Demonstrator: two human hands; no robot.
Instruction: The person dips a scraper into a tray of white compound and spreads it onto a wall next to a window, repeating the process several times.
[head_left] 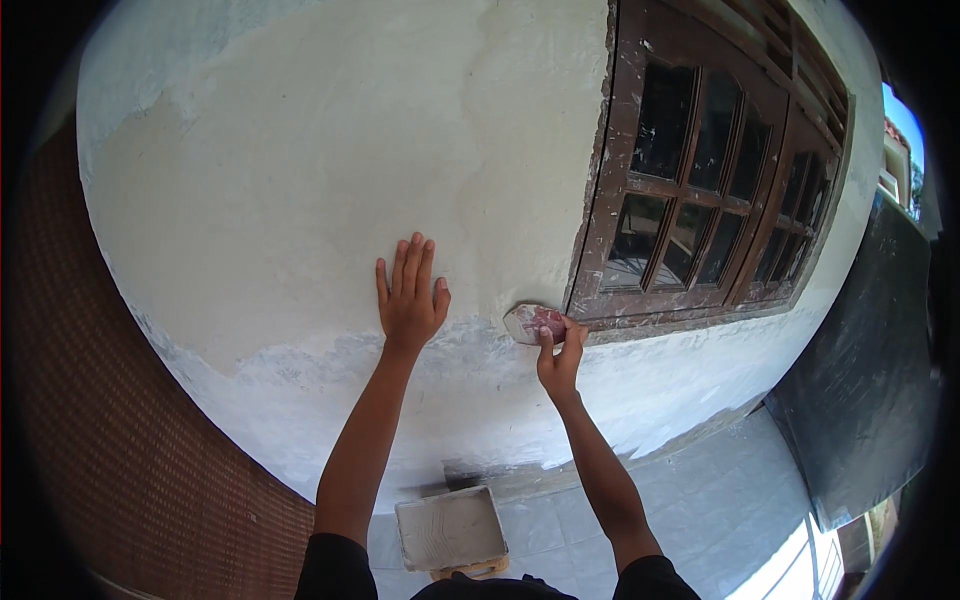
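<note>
from my seat i see the left hand [408,315] open, palm toward the wall [290,190], fingers up — the right hand [558,370] pinches a flat red tool [533,324], smeared white, at the lower left corner of the window [690,180]. below, near the wall's bottom edge — a tray [452,553].

The wall [300,150] is showing cream above, patchy bluish-white below. The window frame [618,150] is showing brown with pale specks, the tool [522,323] red and off-white, the matting [150,400] a reddish-brown weave pattern; 2 sleeves [337,570] are showing black.
</note>
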